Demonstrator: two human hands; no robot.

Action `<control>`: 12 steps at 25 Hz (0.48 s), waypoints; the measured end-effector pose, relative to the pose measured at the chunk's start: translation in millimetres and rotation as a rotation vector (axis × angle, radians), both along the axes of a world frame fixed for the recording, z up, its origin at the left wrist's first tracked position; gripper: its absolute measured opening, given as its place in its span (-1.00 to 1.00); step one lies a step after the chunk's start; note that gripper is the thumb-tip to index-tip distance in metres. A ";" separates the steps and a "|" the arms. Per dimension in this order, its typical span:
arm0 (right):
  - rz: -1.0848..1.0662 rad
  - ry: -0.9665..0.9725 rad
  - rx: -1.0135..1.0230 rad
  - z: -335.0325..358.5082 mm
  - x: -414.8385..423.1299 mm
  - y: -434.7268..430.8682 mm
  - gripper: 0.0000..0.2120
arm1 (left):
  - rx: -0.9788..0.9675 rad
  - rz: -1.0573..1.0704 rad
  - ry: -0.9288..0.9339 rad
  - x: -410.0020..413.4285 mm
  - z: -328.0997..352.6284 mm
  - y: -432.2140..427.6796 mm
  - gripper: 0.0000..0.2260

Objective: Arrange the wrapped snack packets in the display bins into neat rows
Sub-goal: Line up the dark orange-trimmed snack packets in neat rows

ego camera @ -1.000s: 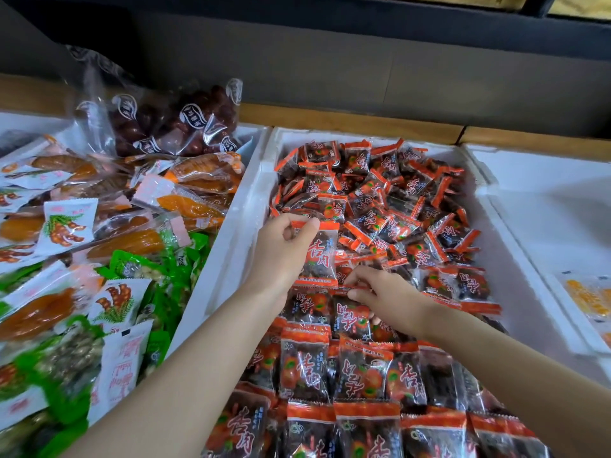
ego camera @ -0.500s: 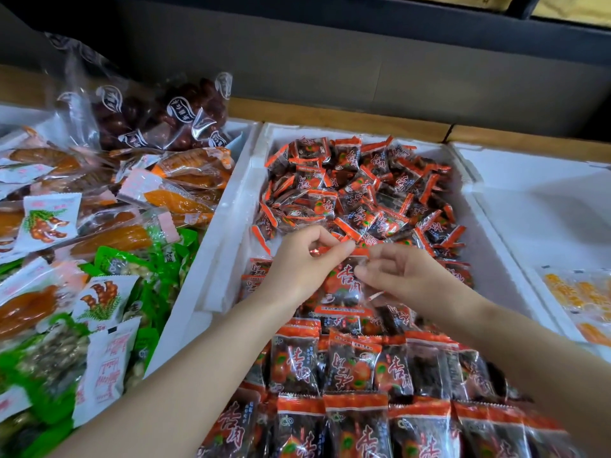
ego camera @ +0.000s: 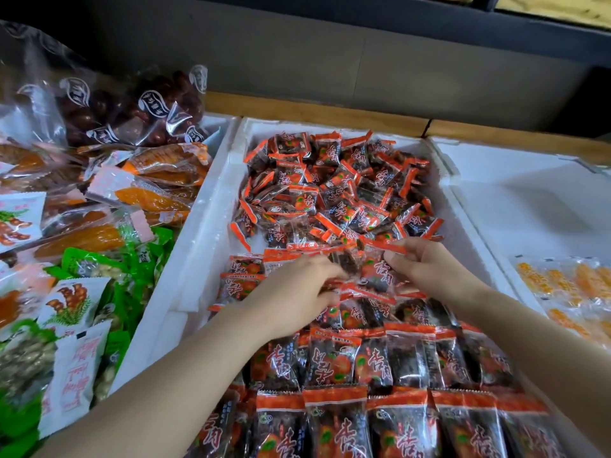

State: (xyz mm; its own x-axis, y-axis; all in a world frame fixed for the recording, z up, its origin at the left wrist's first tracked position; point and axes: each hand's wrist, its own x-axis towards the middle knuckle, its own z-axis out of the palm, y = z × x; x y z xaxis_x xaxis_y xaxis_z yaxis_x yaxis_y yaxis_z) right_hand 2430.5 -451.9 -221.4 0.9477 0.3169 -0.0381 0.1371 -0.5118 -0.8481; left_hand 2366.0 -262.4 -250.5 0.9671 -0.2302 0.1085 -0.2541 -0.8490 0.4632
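Note:
A white foam bin (ego camera: 211, 226) holds red-and-black wrapped snack packets. A loose jumbled pile (ego camera: 334, 190) fills its far half. Neat overlapping rows of packets (ego camera: 380, 365) fill the near half. My left hand (ego camera: 294, 292) lies palm down on packets in the middle of the bin, fingers pressed on them. My right hand (ego camera: 426, 266) pinches the edge of a packet (ego camera: 373, 272) that lies between the two hands. That packet is partly blurred.
The bin on the left holds bags of orange dried fruit (ego camera: 145, 196), green packets (ego camera: 142, 259) and dark dates (ego camera: 132, 107). A white bin (ego camera: 529, 200) on the right has yellow packets (ego camera: 568, 285) at its near corner. A wooden ledge (ego camera: 314, 110) runs behind.
Both hands have moved apart and lower onto the packets. The left hand went from pinching a raised packet to lying flat; the right hand shifted right, gripping a packet's edge.

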 end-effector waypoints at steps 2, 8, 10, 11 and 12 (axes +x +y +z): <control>0.049 -0.049 -0.149 -10.8 5.9 2.8 -0.94 | 0.206 -0.061 0.072 -0.9 -4.2 0.5 -0.55; 0.220 -0.081 -0.374 -18.5 6.1 19.8 -0.92 | 0.223 0.017 0.092 3.1 -6.8 3.2 -0.50; 0.272 -0.057 -0.399 -16.4 6.2 17.2 -0.92 | 0.231 0.031 0.095 2.8 -6.3 1.7 -0.50; 0.297 -0.041 -0.403 -15.4 6.0 16.0 -0.92 | 0.233 0.035 0.094 2.8 -6.2 1.3 -0.50; 0.313 -0.030 -0.398 -14.5 7.4 15.0 -0.92 | 0.229 0.040 0.096 3.4 -6.3 1.7 -0.50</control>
State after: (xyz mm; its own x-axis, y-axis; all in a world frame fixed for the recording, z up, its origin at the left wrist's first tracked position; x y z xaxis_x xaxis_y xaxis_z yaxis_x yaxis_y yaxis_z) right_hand 2437.9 -436.9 -235.9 0.8123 0.5522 -0.1877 0.3569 -0.7251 -0.5890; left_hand 2369.4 -260.7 -256.8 0.9792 -0.1998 -0.0352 -0.1824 -0.9432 0.2776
